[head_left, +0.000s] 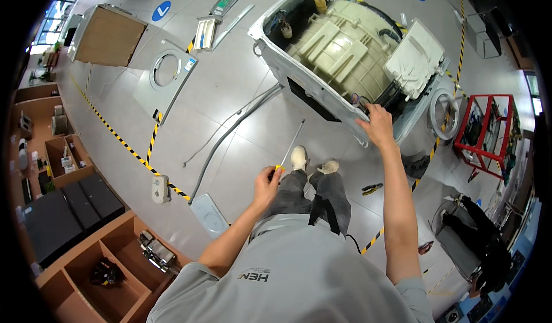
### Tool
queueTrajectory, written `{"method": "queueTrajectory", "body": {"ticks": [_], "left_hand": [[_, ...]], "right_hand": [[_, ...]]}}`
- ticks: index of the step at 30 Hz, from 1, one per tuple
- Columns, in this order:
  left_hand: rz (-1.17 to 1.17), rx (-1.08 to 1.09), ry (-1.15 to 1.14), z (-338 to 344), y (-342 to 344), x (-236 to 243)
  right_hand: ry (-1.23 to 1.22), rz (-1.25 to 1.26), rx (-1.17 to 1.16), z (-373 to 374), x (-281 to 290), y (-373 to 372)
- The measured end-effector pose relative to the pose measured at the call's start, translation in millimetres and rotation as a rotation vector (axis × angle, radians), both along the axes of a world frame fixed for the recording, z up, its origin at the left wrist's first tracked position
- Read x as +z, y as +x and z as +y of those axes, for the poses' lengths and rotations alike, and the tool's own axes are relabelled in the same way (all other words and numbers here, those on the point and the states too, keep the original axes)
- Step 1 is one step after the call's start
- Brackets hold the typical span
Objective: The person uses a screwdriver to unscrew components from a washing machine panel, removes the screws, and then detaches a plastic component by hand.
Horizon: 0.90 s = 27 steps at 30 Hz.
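Observation:
My left hand [266,186] is closed round the handle of a long screwdriver [294,141], whose thin shaft points up and away from me. A bit of yellow shows at the handle. Ahead to the right stands a washing machine [310,76] with its top off, exposing a big cream plastic tub [339,41]. At the cabinet's near right corner, my right hand [378,126] grips the edge, fingers bent over it beside some wires [357,100]. A white plastic panel [415,60] leans on the machine's right part. What lies beneath my right fingers is hidden.
Pliers [372,189] lie right of my feet. A grey hose [230,130], a front panel [164,73] and a flat lid [209,215] lie leftward. A round door ring [444,114] and red rack [486,133] stand right; another person [480,231] is beyond. Wooden bins [109,265] stand lower left.

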<state>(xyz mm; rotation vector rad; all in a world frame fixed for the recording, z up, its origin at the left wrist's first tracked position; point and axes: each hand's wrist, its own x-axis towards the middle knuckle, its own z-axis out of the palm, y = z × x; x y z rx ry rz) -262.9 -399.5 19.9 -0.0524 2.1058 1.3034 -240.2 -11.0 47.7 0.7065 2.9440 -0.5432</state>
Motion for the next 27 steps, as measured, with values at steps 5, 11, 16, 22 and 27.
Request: {"method": "queueTrajectory", "body": {"ticks": [5, 11, 16, 22, 27], "left_hand": [[0.018, 0.087, 0.029, -21, -16, 13], [0.025, 0.096, 0.003, -8, -42, 19], [0.011, 0.117, 0.012, 26, -65, 36], [-0.095, 0.039, 0.018, 66, -86, 76], [-0.106, -0.131, 0.053, 96, -105, 84]], "right_hand": [[-0.133, 0.033, -0.051, 3, -4, -7], [-0.177, -0.02, -0.071, 6, -6, -8], [-0.096, 0.218, -0.095, -6, 12, -6], [-0.605, 0.311, -0.252, -41, 56, -1], [-0.689, 0.187, -0.178, -65, 65, -29]]}}
